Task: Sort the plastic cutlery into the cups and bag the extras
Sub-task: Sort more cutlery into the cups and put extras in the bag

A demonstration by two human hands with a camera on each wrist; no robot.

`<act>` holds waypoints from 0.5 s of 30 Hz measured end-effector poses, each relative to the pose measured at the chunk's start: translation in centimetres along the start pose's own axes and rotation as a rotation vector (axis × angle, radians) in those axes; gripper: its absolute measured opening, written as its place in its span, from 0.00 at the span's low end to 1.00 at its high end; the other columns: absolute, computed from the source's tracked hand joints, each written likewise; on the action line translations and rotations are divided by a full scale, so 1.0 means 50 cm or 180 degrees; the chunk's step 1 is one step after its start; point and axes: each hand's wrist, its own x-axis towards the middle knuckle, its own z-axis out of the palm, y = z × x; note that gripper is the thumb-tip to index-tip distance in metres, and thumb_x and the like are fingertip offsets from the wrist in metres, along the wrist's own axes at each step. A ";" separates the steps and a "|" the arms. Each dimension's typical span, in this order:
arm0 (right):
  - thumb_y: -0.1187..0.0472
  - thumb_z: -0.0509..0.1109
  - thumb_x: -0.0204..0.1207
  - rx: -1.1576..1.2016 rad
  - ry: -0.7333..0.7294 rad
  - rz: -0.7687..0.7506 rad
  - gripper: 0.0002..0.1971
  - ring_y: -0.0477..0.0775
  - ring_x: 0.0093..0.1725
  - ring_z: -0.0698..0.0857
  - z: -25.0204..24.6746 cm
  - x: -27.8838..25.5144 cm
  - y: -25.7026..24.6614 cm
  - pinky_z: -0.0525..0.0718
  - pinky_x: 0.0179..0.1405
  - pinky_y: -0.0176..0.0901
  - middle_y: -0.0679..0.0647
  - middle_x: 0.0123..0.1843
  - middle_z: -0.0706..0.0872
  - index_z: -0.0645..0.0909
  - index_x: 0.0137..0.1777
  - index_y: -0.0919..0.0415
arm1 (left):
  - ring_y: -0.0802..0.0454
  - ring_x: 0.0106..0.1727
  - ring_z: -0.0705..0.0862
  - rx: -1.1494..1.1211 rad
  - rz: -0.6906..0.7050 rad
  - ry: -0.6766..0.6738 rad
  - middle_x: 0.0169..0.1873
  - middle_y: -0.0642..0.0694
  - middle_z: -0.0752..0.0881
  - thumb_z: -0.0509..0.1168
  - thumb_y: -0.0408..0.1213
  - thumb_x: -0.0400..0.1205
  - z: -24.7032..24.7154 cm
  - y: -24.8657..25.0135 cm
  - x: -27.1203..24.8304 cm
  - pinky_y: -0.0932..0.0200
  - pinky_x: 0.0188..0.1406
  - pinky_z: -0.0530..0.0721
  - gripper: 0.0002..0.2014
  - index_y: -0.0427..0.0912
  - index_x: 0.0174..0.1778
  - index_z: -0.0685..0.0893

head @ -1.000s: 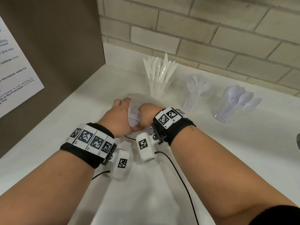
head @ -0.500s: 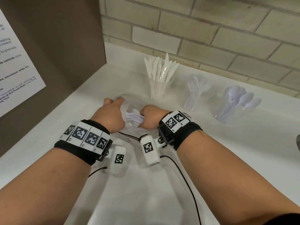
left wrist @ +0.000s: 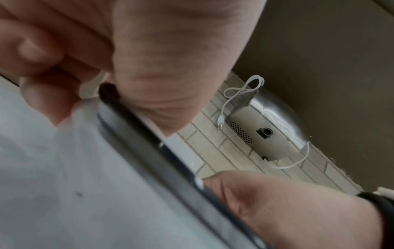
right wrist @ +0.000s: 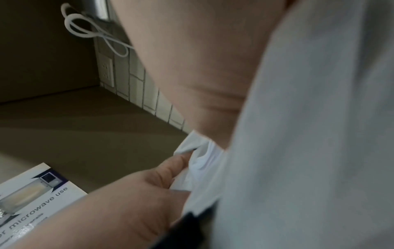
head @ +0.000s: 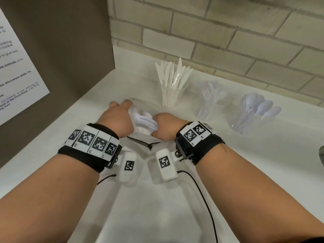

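A clear zip bag [head: 140,142] lies on the white counter [head: 263,163] between my hands, with a bundle of white cutlery [head: 145,120] inside it. My left hand [head: 122,109] pinches the bag's left edge; curled fingers [left wrist: 49,104] show on the bag [left wrist: 64,185]. My right hand [head: 161,123] is curled on the right edge. Its fingertips are hidden. In the right wrist view the left hand [right wrist: 138,193] grips the bag [right wrist: 309,134]. Behind stand three clear cups: knives [head: 171,95], forks [head: 208,102], spoons [head: 252,113].
A brown side panel with a printed microwave notice [head: 17,76] closes the left side. A brick wall [head: 228,41] runs along the back. A metal edge [head: 321,156] shows at the far right. Thin black cables [head: 201,190] trail from the wrist cameras.
My hands have drawn slightly apart on the bag, the left one moving left. More of the white cutlery now shows between them. The cups have not moved.
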 end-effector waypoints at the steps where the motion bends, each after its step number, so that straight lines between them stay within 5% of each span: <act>1: 0.59 0.66 0.78 0.0038 0.0042 -0.0055 0.12 0.54 0.47 0.76 -0.002 -0.005 0.001 0.72 0.44 0.40 0.54 0.47 0.76 0.78 0.56 0.66 | 0.39 0.47 0.80 -0.0029 -0.0044 0.0024 0.65 0.39 0.68 0.58 0.25 0.73 -0.001 0.001 0.004 0.53 0.42 0.77 0.34 0.54 0.74 0.63; 4: 0.58 0.67 0.78 0.0161 0.0136 -0.0160 0.07 0.54 0.43 0.76 -0.002 -0.015 0.011 0.70 0.33 0.40 0.52 0.41 0.76 0.76 0.47 0.62 | 0.38 0.58 0.79 -0.0113 -0.0008 0.0049 0.62 0.37 0.72 0.54 0.26 0.73 0.006 -0.004 0.015 0.52 0.44 0.76 0.31 0.52 0.72 0.65; 7: 0.57 0.67 0.79 0.0352 0.0235 -0.0142 0.07 0.54 0.42 0.76 0.006 -0.021 0.018 0.70 0.39 0.39 0.53 0.43 0.77 0.75 0.45 0.60 | 0.39 0.56 0.80 -0.0248 0.0110 0.0145 0.62 0.36 0.76 0.53 0.24 0.75 0.011 -0.004 0.020 0.53 0.46 0.75 0.28 0.48 0.72 0.69; 9: 0.57 0.67 0.79 0.0564 0.0318 -0.0111 0.08 0.55 0.45 0.79 0.015 -0.020 0.022 0.73 0.43 0.40 0.55 0.46 0.80 0.77 0.48 0.61 | 0.39 0.52 0.81 -0.0761 0.0214 0.0179 0.59 0.36 0.80 0.54 0.25 0.77 0.009 0.000 0.015 0.53 0.47 0.78 0.24 0.43 0.69 0.74; 12: 0.61 0.66 0.79 0.1103 0.0486 -0.0156 0.12 0.57 0.55 0.83 0.024 -0.021 0.032 0.79 0.54 0.44 0.57 0.56 0.86 0.80 0.61 0.61 | 0.40 0.49 0.84 -0.2596 0.0008 -0.0143 0.54 0.37 0.85 0.58 0.28 0.74 -0.002 0.013 -0.008 0.49 0.48 0.85 0.19 0.41 0.60 0.81; 15: 0.64 0.67 0.78 0.1277 0.0529 -0.0225 0.19 0.53 0.58 0.82 0.021 -0.021 0.030 0.77 0.58 0.40 0.55 0.61 0.85 0.77 0.69 0.58 | 0.43 0.49 0.87 -0.2819 0.0008 -0.0168 0.51 0.43 0.88 0.65 0.35 0.66 0.000 0.021 -0.019 0.48 0.50 0.87 0.22 0.45 0.58 0.83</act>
